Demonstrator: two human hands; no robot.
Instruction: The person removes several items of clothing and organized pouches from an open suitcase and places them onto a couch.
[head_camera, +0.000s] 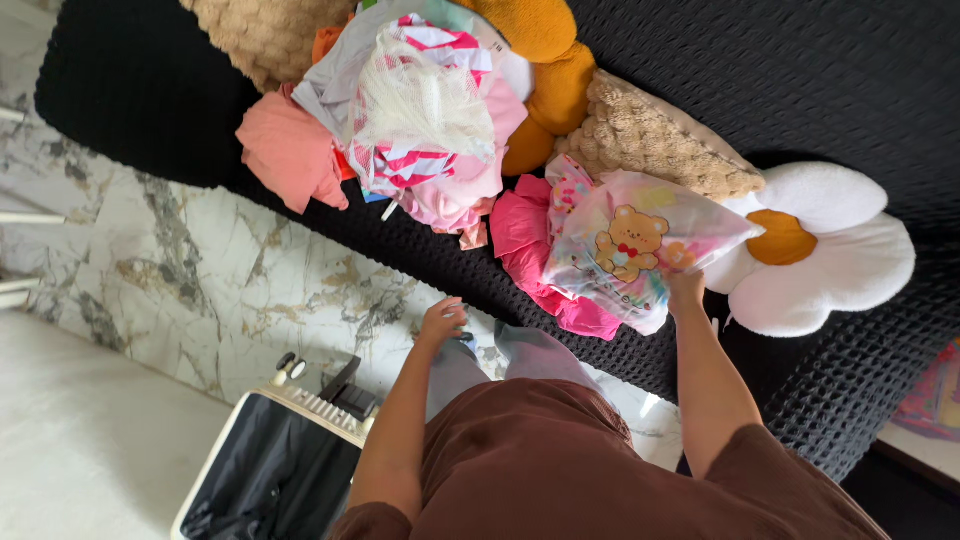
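Hands — right gripping soft bear-print garment, left open over marble floor.

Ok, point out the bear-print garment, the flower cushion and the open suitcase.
bear-print garment (632, 245), head view, on the bear print.
flower cushion (845, 262), head view, on a white petal.
open suitcase (270, 470), head view, on its dark lining.

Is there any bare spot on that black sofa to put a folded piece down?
The black sofa is bare left of the laundry pile, and again along its front edge, right of the right hand and below the daisy cushion. The middle is crowded: pile, pink garment, bear-print cloth, beige cushion.
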